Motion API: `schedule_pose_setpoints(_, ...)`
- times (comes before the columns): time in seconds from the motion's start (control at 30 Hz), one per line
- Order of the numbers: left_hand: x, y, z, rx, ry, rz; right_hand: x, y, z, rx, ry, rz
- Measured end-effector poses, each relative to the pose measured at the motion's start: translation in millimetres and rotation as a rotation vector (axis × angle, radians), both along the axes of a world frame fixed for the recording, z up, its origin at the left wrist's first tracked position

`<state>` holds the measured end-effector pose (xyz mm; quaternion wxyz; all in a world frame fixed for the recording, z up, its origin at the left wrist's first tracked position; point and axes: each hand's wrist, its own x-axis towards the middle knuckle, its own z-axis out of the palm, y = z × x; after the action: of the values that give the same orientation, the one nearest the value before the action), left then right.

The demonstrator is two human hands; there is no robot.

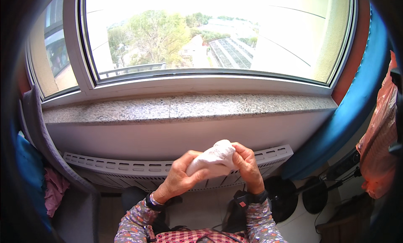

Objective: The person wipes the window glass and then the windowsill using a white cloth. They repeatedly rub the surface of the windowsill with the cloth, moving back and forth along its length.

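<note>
A bunched white cloth (210,158) is held up between both hands, above the radiator and below the windowsill. My left hand (181,175) grips its left end, the thumb along the near side and the fingers behind. At its upper right end, my right hand (248,167) pinches the fabric between thumb and fingers. The folds hide how the cloth is shaped inside. Dark straps circle both wrists.
A white slotted radiator (138,165) runs under the speckled stone windowsill (189,107). A grey padded chair (75,208) with pink cloth (54,191) stands left. Right are a blue curtain (343,123), an orange plastic bag (379,148) and black round bases (281,199) on the floor.
</note>
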<state>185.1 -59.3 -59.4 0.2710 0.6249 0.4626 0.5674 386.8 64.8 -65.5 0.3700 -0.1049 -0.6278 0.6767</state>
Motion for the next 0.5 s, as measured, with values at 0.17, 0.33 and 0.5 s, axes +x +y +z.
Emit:
schedule_pose_setpoints(0.17, 10.4, 0.5, -8.4, -0.128, -0.085, -0.106, -8.1, -7.6, -2.0, 0.042, 0.024, -0.141)
schedule_pose_setpoints(0.33, 36.9, 6.2, -30.7, -0.131, -0.587, -0.276, -31.9, -15.4, -11.0, 0.423, 0.048, -0.392)
schedule_pose_setpoints(0.5, 38.1, 4.8, -23.6, -0.248, -0.806, -0.408, -38.9, -13.4, -12.9, 0.675, 0.017, -0.556)
